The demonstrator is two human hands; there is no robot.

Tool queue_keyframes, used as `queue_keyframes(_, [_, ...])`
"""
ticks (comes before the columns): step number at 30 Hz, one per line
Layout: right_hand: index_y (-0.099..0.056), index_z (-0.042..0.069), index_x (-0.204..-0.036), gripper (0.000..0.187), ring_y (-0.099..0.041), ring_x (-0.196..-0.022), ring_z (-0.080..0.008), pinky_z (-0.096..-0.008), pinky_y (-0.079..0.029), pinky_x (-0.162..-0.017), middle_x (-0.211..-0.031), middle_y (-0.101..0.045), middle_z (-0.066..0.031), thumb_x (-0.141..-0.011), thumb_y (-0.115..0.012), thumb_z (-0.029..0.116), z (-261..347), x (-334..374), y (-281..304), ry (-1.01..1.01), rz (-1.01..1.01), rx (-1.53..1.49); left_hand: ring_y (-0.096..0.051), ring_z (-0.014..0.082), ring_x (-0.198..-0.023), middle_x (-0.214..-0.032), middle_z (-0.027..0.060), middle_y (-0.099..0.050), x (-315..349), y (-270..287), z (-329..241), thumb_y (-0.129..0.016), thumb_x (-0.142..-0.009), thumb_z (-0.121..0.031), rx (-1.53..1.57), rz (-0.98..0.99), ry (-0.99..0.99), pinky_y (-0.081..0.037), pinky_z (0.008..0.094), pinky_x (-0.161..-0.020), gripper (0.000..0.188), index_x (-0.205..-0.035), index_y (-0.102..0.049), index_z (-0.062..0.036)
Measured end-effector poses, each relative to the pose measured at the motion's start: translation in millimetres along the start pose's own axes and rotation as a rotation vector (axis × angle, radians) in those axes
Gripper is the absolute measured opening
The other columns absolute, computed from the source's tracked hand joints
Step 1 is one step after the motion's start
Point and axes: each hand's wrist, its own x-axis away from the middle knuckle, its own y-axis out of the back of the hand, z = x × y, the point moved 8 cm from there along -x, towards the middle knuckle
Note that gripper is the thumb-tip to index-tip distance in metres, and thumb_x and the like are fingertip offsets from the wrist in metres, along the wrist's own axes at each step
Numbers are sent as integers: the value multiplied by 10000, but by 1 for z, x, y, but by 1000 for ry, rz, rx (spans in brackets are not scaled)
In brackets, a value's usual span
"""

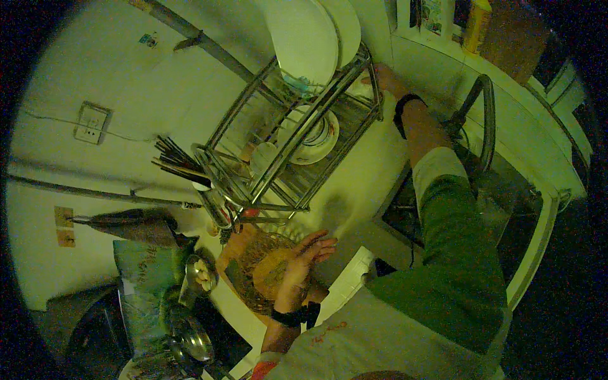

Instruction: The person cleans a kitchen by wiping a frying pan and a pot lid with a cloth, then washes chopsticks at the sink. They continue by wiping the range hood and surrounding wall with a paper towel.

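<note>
My right arm, in a green sleeve, stretches past the sink to the right end of a metal dish rack (pixel 291 152). Bars of the rack partly cover my right hand (pixel 382 79), and its fingers are too blurred to read. Big white plates (pixel 310 38) stand on top of the rack, and a bowl (pixel 316 133) sits inside it. Nearer me, my left hand (pixel 308 256) hangs with fingers stretched out and nothing in them. Just beside it lies a brown, roundish thing (pixel 263 269) whose kind I cannot make out.
A curved tap (pixel 486 120) rises over the sink at the right. Chopsticks (pixel 180 161) stand in a holder at the rack's left end. Lower left are a small bowl with pale pieces (pixel 201 275) and a shiny metal dish (pixel 193 339). A yellow bottle (pixel 476 28) stands on the ledge.
</note>
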Motion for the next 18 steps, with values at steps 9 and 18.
queue_keyframes(9, [-531, 27, -1058, 232, -534, -768, -200, -363, -482, -698, -869, -550, -67, -945, -540, 229, 42, 18, 12, -92, -902, 426, -622, 222, -967, -1138, 159, -623, -27, -6, -4, -543, -933, -198, 52, 35, -5, -496, 330, -886, 419, -1294, -467, 0])
queue_keyframes(18, [-474, 72, -1023, 222, -450, -780, -155, -332, -425, -721, -867, -441, -25, -869, -599, 171, 128, 88, -17, 424, -1319, 225, -624, 222, -969, -1131, 157, -620, -19, -12, -18, -517, -947, -175, 9, 86, -35, -496, 328, -868, 395, -1289, -462, 14])
